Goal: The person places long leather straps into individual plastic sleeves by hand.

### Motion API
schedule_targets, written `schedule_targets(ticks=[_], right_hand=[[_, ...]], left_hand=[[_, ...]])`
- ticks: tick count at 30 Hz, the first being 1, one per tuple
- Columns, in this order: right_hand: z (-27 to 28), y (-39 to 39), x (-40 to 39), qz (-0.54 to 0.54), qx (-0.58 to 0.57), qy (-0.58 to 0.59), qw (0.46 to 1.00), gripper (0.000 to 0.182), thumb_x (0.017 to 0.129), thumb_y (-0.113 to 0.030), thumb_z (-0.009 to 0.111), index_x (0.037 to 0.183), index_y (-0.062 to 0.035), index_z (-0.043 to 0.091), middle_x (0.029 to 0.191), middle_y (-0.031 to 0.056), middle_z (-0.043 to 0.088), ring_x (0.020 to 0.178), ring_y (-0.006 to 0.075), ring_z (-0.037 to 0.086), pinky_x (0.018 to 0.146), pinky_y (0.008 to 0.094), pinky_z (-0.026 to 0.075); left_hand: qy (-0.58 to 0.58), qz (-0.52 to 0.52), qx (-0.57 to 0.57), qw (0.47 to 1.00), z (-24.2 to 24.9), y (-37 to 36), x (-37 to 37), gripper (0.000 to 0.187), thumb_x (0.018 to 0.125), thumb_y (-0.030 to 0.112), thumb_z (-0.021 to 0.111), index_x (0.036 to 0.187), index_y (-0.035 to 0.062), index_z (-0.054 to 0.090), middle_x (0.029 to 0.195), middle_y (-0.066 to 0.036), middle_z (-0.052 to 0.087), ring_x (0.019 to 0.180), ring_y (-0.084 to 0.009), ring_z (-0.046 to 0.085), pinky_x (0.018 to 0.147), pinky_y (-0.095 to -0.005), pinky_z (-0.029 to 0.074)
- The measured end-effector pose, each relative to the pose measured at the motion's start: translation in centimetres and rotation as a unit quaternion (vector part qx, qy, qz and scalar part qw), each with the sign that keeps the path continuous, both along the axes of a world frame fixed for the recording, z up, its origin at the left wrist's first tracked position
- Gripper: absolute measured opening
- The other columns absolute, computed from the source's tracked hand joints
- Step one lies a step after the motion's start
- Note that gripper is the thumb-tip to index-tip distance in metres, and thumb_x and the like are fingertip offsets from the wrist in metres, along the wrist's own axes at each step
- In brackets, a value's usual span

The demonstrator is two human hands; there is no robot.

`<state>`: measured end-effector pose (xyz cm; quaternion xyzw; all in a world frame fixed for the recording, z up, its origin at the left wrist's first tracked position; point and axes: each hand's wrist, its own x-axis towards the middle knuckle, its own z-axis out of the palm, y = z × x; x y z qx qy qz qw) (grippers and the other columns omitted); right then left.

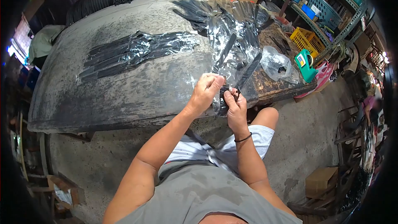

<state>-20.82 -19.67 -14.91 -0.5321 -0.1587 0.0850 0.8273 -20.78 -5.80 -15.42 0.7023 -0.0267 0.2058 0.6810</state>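
Seated at the counter (124, 95), worn and dusty, edge just ahead of the knees.

Left hand (206, 91) closed, pinching the top of a clear plastic sleeve (226, 76). Right hand (234, 107) closed around the lower ends of a few long black strips (248, 74), which fan upward through or against the sleeve. Both hands meet just past the counter's near edge, held in the air, not resting on it.

On the counter: one wrapped bundle of black strips (132, 52) lying flat to the left; a looser heap of strips and crumpled film (232, 20) farther back, right of centre. A crumpled clear bag (277, 64) and a green tape dispenser (306, 64) sit near the right end.

Risks, as judged:
- The strips splay at the top; the grip is only at the bottom. One could slip free and drop to the floor, since the hands hang beyond the edge.
- The film looks thin and wrinkled; a strip end snagging it could tear the sleeve.
- Cannot tell whether strip edges are sharp; if so, the right fingers are exposed.
- The back heap overlaps itself; tugging one piece could drag others off.
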Motion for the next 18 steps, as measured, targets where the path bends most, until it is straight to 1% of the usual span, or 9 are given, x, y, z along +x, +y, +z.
schedule_targets(ticks=[1,2,4,5,7,9,13,17,18], right_hand=[[-0.1,-0.1,0.0,0.005,-0.023,-0.014,1.0,0.008,0.096,-0.01,0.055,0.091,-0.0054,0.06,0.084,-0.0062,0.058,0.073,0.0002,0.048,0.065,0.0174,0.039],[0.0,-0.1,0.0,0.006,-0.024,-0.015,1.0,0.008,0.096,-0.01,0.055,0.091,-0.0054,0.06,0.084,-0.0062,0.058,0.073,0.0002,0.048,0.065,0.0174,0.039],[0.2,0.0,-0.2,0.018,-0.036,-0.009,0.999,0.008,0.095,-0.011,0.055,0.091,-0.0058,0.06,0.081,-0.0072,0.056,0.071,0.0,0.047,0.064,0.0171,0.038],[0.1,-0.1,-0.1,0.019,-0.036,-0.011,0.999,0.008,0.095,-0.011,0.055,0.091,-0.0058,0.06,0.081,-0.0072,0.056,0.071,0.0,0.047,0.064,0.0171,0.038],[-0.3,-0.2,0.0,0.021,-0.024,-0.005,0.999,0.006,0.095,-0.009,0.055,0.093,-0.0051,0.059,0.088,-0.0056,0.057,0.078,0.0009,0.049,0.072,0.0179,0.041],[-0.7,-0.4,0.2,0.022,-0.016,-0.008,1.0,0.006,0.095,-0.009,0.055,0.093,-0.0052,0.059,0.088,-0.0056,0.057,0.078,0.0009,0.049,0.072,0.0178,0.04],[-0.9,-0.4,0.4,0.019,-0.016,-0.03,0.999,0.006,0.096,-0.008,0.055,0.092,-0.0058,0.059,0.088,-0.0057,0.057,0.079,0.0012,0.049,0.073,0.0181,0.04],[-0.8,-0.1,0.0,0.016,-0.013,-0.012,1.0,0.007,0.096,-0.009,0.054,0.091,-0.0061,0.059,0.088,-0.0056,0.057,0.08,0.002,0.049,0.074,0.0187,0.041],[-0.8,0.0,-0.1,0.009,-0.005,-0.016,1.0,0.009,0.096,-0.01,0.055,0.095,-0.004,0.061,0.089,-0.0051,0.058,0.081,0.002,0.051,0.073,0.0186,0.041]], left_hand=[[-0.006,0.021,0.003,1.0,0.5,0.2,0.1,0.024,0.091,0.026,0.064,0.095,0.0017,0.065,0.099,-0.006,0.056,0.082,-0.0102,0.055,0.072,-0.0245,0.046],[-0.007,0.023,0.002,1.0,1.1,-0.1,0.1,0.024,0.091,0.026,0.064,0.095,0.0017,0.065,0.099,-0.006,0.056,0.082,-0.0102,0.055,0.072,-0.0245,0.046],[-0.005,-0.035,-0.207,0.978,2.9,-0.9,-0.1,0.022,0.095,0.023,0.059,0.099,0.0021,0.063,0.091,0.001,0.059,0.081,-0.006,0.053,0.071,-0.0214,0.045],[-0.014,-0.036,-0.155,0.987,2.6,-0.6,0.1,0.019,0.095,0.021,0.059,0.095,0.0021,0.064,0.087,0.002,0.06,0.078,-0.0044,0.053,0.068,-0.02,0.044],[0.008,-0.036,-0.142,0.989,1.9,-0.6,0.3,0.018,0.094,0.02,0.06,0.094,0.0021,0.065,0.084,0.002,0.061,0.076,-0.0037,0.052,0.067,-0.0197,0.043],[0.048,-0.034,-0.117,0.991,1.3,-0.7,0.2,0.016,0.092,0.017,0.063,0.09,0.0014,0.064,0.079,0.002,0.061,0.071,-0.003,0.052,0.064,-0.0194,0.043],[0.06,-0.042,-0.13,0.989,0.8,-1.3,-0.6,0.014,0.091,0.016,0.063,0.087,0.0021,0.064,0.078,0.003,0.061,0.071,-0.0029,0.051,0.064,-0.0193,0.042],[0.074,-0.066,-0.128,0.987,1.2,-1.3,-1.5,0.012,0.091,0.014,0.063,0.087,0.003,0.062,0.078,0.003,0.06,0.071,-0.0035,0.052,0.064,-0.0197,0.042],[0.085,-0.074,-0.14,0.984,1.5,-1.4,-1.7,0.012,0.09,0.014,0.063,0.087,0.0034,0.062,0.078,0.003,0.06,0.072,-0.0037,0.052,0.065,-0.02,0.042]])
